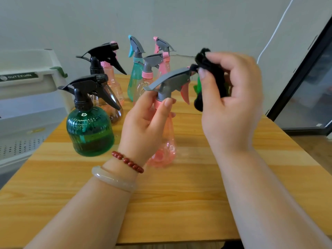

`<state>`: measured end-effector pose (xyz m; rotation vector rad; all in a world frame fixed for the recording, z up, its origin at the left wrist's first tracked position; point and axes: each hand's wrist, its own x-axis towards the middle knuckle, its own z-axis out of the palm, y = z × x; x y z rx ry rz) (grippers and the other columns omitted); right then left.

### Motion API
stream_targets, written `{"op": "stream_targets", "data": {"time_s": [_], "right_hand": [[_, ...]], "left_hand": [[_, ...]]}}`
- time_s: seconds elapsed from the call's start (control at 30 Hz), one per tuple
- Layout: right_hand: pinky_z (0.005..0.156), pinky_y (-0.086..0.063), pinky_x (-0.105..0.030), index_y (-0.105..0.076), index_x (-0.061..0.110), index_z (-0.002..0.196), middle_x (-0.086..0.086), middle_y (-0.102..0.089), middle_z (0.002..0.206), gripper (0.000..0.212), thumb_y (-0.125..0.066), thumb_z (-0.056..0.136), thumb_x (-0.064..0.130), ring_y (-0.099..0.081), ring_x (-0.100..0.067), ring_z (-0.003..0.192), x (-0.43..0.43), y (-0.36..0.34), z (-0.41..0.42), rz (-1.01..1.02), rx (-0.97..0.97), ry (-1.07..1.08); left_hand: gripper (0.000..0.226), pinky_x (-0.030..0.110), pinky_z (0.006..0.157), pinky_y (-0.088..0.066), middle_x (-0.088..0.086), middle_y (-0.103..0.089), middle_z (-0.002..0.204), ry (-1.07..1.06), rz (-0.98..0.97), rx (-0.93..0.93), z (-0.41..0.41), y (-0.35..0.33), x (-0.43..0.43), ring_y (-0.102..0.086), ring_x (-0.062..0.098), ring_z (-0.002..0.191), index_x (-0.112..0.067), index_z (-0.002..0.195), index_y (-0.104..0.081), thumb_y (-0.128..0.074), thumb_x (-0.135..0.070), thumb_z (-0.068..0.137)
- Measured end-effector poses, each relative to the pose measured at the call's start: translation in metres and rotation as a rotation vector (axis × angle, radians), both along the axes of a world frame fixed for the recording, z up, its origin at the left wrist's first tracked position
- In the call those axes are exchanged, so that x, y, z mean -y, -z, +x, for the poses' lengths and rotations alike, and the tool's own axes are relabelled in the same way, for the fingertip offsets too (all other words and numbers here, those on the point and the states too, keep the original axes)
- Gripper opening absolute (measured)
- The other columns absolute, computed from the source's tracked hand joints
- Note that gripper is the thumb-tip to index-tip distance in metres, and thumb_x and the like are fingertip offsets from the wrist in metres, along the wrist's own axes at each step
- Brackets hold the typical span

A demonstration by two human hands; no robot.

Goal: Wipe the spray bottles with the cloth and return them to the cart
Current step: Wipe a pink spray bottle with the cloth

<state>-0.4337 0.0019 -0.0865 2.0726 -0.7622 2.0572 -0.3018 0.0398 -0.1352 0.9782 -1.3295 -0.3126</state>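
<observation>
Left hand (143,125) gripping neck of translucent pink plastic spray bottle (166,151), right hand (233,105) pinching bunched black cloth (212,69) at its grey nozzle (186,71); white cart (27,108) label (19,76): "OUTZXUAN".

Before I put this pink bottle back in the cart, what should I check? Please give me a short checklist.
1. Left hand grips the pink bottle firmly at its neck: ok.
2. Black cloth, held in the right hand, reaches the nozzle: ok.
3. Bottle body already wiped: cannot tell.
4. Low path to the cart is free: not ok, the green bottle stands between.
5. Free place inside the cart: cannot tell, mostly out of view.
</observation>
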Motion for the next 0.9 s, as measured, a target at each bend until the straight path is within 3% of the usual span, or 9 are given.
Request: {"op": "stream_targets", "data": {"time_s": [0.13, 0.3, 0.43, 0.6, 0.7, 0.83, 0.9], "right_hand": [[0.09, -0.038, -0.013, -0.07, 0.003, 0.101, -0.004, -0.062, 0.102, 0.013, -0.065, 0.088, 0.001, -0.055, -0.012, 0.099, 0.008, 0.013, 0.012, 0.058, -0.094, 0.006], [0.087, -0.038, -0.009, -0.071, 0.003, 0.097, 0.001, -0.061, 0.098, 0.011, -0.066, 0.087, -0.001, -0.055, -0.004, 0.095, 0.01, 0.033, 0.006, 0.173, -0.086, -0.018], [0.088, -0.041, -0.012, -0.069, 0.002, 0.097, 0.003, -0.059, 0.098, 0.01, -0.066, 0.088, 0.0, -0.056, -0.005, 0.095, 0.008, 0.015, 0.009, 0.077, -0.017, -0.029], [0.086, -0.04, -0.009, -0.071, 0.005, 0.096, 0.006, -0.061, 0.097, 0.01, -0.067, 0.087, 0.002, -0.055, -0.002, 0.094, 0.008, 0.031, 0.012, 0.187, -0.034, -0.02], [0.085, -0.044, -0.013, -0.07, 0.009, 0.097, 0.01, -0.062, 0.095, 0.009, -0.066, 0.089, 0.008, -0.058, 0.0, 0.094, 0.004, 0.017, 0.013, 0.194, 0.058, -0.059], [0.082, -0.055, -0.031, -0.068, 0.029, 0.094, 0.014, -0.068, 0.091, 0.016, -0.068, 0.089, 0.014, -0.066, -0.007, 0.091, 0.004, 0.027, 0.014, 0.429, 0.069, -0.141], [0.08, -0.056, -0.033, -0.066, 0.035, 0.091, 0.013, -0.071, 0.091, 0.018, -0.068, 0.089, 0.017, -0.067, -0.009, 0.089, 0.005, 0.025, 0.011, 0.477, 0.111, -0.174]], "left_hand": [[0.008, 0.016, 0.073, -0.054, -0.012, -0.066, 0.086, -0.005, 0.019, -0.018, -0.004, -0.004, 0.0, -0.067, -0.003, 0.081, -0.019, 0.102, -0.057, -0.049, -0.02, 0.101], [0.012, 0.04, 0.081, -0.059, -0.011, -0.068, 0.089, -0.01, 0.045, -0.03, 0.001, -0.003, 0.005, -0.07, 0.007, 0.085, -0.02, 0.103, -0.059, -0.048, -0.026, 0.102], [0.009, 0.037, 0.08, -0.059, -0.011, -0.067, 0.088, -0.023, 0.023, 0.001, 0.001, -0.001, 0.004, -0.069, 0.006, 0.084, -0.024, 0.101, -0.058, -0.049, -0.026, 0.102], [0.01, 0.037, 0.08, -0.059, -0.01, -0.068, 0.088, -0.017, 0.033, 0.0, 0.002, -0.001, 0.005, -0.07, 0.006, 0.084, -0.025, 0.101, -0.057, -0.048, -0.03, 0.101], [0.012, 0.037, 0.079, -0.059, -0.01, -0.068, 0.087, -0.024, 0.027, 0.016, 0.001, 0.0, 0.005, -0.069, 0.006, 0.083, -0.025, 0.101, -0.057, -0.047, -0.032, 0.1], [0.012, 0.036, 0.079, -0.059, -0.014, -0.069, 0.086, -0.004, 0.052, -0.024, 0.003, -0.002, 0.005, -0.07, 0.007, 0.083, -0.021, 0.1, -0.058, -0.048, -0.027, 0.102], [0.013, 0.032, 0.079, -0.059, -0.02, -0.068, 0.086, 0.012, 0.062, -0.025, 0.002, -0.002, 0.005, -0.07, 0.005, 0.082, -0.018, 0.1, -0.058, -0.047, -0.026, 0.102]]}}
